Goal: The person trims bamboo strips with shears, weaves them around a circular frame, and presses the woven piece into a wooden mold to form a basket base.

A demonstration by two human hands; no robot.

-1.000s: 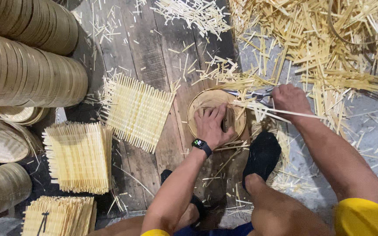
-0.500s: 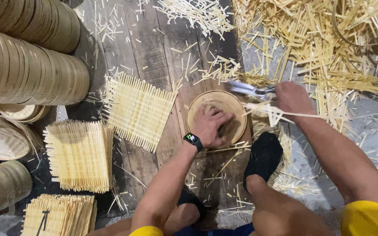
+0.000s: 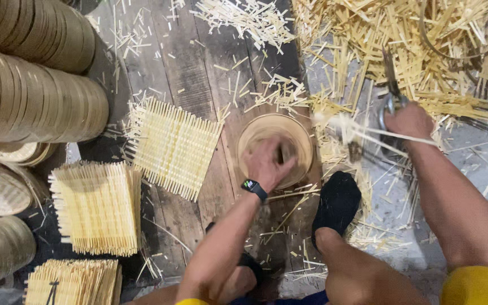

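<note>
The left hand point(image 3: 266, 164) presses flat, fingers spread, inside a round bamboo basket point(image 3: 276, 148) on the plank floor point(image 3: 199, 68), hiding much of its bottom. The right hand point(image 3: 409, 121) is clenched around scissors point(image 3: 390, 93) (blades blurred, partly lost among the strips) over the bamboo scraps point(image 3: 425, 45). Woven mats point(image 3: 170, 147) lie left of the basket.

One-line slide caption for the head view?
Left hand presses a round bamboo tray; right hand holds scissors.

Left hand point(image 3: 266, 164) covers the round tray's point(image 3: 289, 133) centre — motion-blurred. Right hand point(image 3: 409, 121) blurred too; its tool point(image 3: 390, 93) unclear — stacked trays point(image 3: 24, 101) cut by the left edge.
</note>
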